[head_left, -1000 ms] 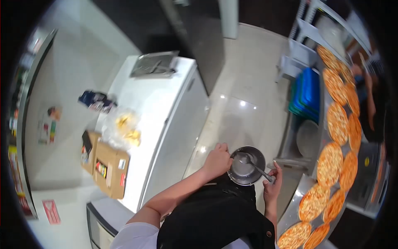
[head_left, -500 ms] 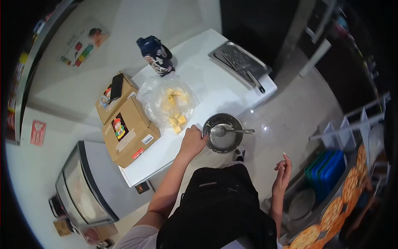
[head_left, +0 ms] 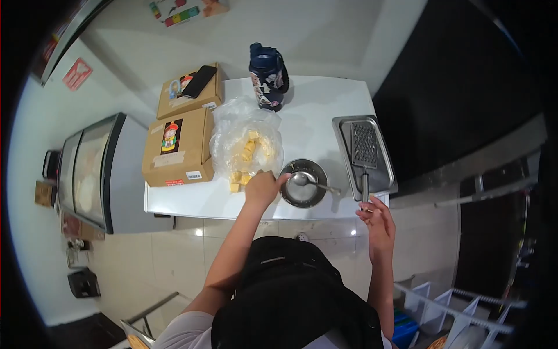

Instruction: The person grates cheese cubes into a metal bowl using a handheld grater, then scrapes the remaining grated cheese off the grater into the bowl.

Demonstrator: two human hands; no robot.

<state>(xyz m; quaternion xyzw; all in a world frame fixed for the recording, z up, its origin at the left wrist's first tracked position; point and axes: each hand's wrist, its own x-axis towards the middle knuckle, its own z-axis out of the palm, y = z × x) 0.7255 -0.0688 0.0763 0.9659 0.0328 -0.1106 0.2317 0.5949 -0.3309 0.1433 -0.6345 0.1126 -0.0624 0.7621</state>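
My left hand point(head_left: 263, 189) holds the left rim of a round metal bowl point(head_left: 318, 198), its thumb over the edge. A metal spoon point(head_left: 321, 187) lies in the bowl, its handle sticking out to the right. Beside that hand, pale yellow chunks point(head_left: 238, 179) sit at the near end of a clear plastic bag point(head_left: 224, 145), with more chunks on the bag. My right hand point(head_left: 379, 228) is at the near end of the handle of a flat grater point(head_left: 364, 148), its fingers loosely bent and apart. The grater rests on a metal tray point(head_left: 385, 185).
Two cardboard boxes point(head_left: 200, 136) stand on the left of the white table point(head_left: 319, 99), a phone point(head_left: 199, 81) on the rear one. A dark blue bottle point(head_left: 267, 72) stands at the back. A glass-lidded freezer point(head_left: 93, 168) is at the left, white racks point(head_left: 436, 302) at lower right.
My view has turned to face the table squarely. The bowl, held in my left hand, has moved from beyond the table's edge to over the tabletop. My right hand has come to the grater's handle.
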